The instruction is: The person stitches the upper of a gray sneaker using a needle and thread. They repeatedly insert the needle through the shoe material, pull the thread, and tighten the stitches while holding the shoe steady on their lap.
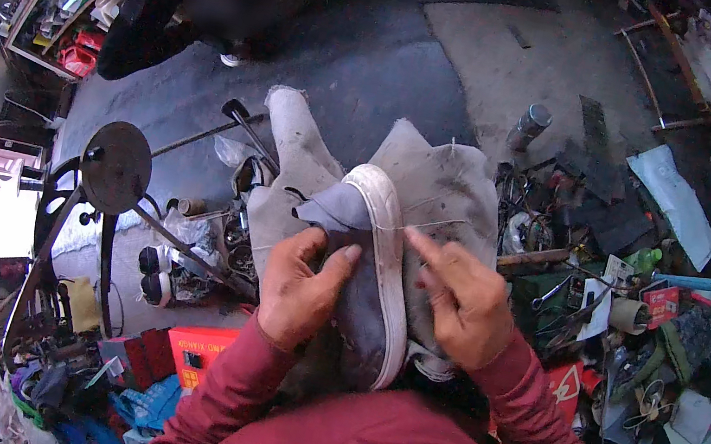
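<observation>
A grey shoe (353,302) with a scuffed white rubber sole stands tilted on its side over my lap, the sole facing right. My left hand (305,284) grips its upper, thumb and fingers closed around the grey material. A thin pale thread (388,228) crosses the white sole edge and runs to the fingers of my right hand (460,301). That hand is just right of the sole, index finger stretched toward it and the other fingers curled; its exact hold is partly hidden. A stained grey cloth (465,184) lies beneath the shoe.
A dark metal stand with a round plate (116,168) rises at the left. Tools, scraps and a green bottle (644,260) clutter the right side. A dark cylindrical flask (530,127) stands farther back. Another person (209,0) is at the far left.
</observation>
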Demonstrator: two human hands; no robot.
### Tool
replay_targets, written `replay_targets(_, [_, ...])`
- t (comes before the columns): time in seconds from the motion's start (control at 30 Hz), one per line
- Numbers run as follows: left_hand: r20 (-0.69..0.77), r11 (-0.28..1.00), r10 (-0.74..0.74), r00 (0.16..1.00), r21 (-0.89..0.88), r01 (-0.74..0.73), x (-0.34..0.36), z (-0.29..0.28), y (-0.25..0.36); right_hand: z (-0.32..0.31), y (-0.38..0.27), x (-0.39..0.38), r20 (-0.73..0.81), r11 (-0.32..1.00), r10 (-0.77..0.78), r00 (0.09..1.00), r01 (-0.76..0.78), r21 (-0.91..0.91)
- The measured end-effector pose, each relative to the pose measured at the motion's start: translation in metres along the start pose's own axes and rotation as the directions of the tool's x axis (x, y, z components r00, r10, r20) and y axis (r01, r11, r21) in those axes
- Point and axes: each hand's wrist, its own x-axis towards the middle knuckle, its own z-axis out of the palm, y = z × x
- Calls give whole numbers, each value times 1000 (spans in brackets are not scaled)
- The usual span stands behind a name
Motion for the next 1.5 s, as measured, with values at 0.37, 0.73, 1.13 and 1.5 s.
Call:
replay_targets(0.37, [-8, 999, 42, 999, -2, -42, 1, 1, -1, 10, -2, -3, 70, 1000, 16, 997, -18, 16])
replay_targets(0.73, [48, 995, 71, 996, 66, -74, 7, 3, -3, 1, -31, 9, 192, 938, 171, 966, -99, -333])
replay_targets(1.13, [83, 971, 166, 983, 161, -177, 13, -2, -6, -27, 4, 79, 502, 920, 356, 788, -389, -42])
replay_targets(1.5, [99, 995, 98, 990, 27, -101, 14, -2, -11, -21, 10, 75, 440, 934, 338, 832, -355, -45])
